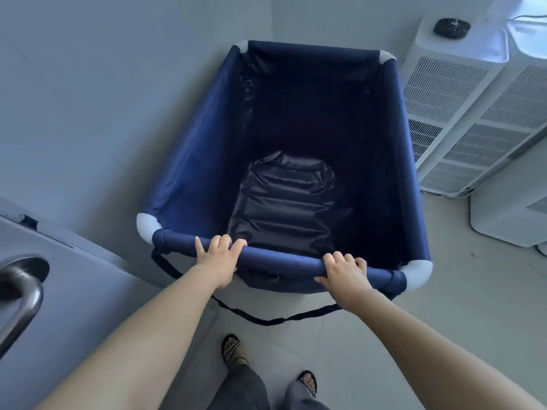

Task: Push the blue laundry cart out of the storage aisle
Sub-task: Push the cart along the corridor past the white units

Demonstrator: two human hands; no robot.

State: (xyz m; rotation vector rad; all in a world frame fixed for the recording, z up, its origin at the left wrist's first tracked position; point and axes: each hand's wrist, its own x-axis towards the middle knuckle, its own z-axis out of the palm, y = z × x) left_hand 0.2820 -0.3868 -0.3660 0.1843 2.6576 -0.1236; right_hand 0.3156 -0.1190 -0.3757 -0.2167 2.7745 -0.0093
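Straight ahead and below, a blue cart [189,161] stands on the floor in a corner. Its left side runs close along a pale wall [103,84], and tall white units [444,93] stand just to its right. It is a deep fabric bin on a frame with white corner caps [148,224]. At the bottom of the bin lies a wrinkled, glossy dark lining [284,202].

Both hands hold the near rail [281,260], which is sleeved in blue fabric. The left hand [220,255] curls its fingers over the top of the rail, left of the middle. The right hand [344,272] grips nearer the right corner, with its fingers over the top and its thumb on the near side. A dark strap [266,321] hangs in a loop below the rail.

The bin's upper inside walls are in deep shadow and hard to make out, and the cart's underside is hidden. At the left, a door [88,291] with a curved metal handle [20,294] is cut off by the edge. The units with their slotted grilles are cut off at the right. A small dark round thing [452,26] on top of one unit is too blurred to identify.

The floor [444,335] is pale tile. Patterned sandals [233,349] and grey trouser legs [239,389] show at the bottom.
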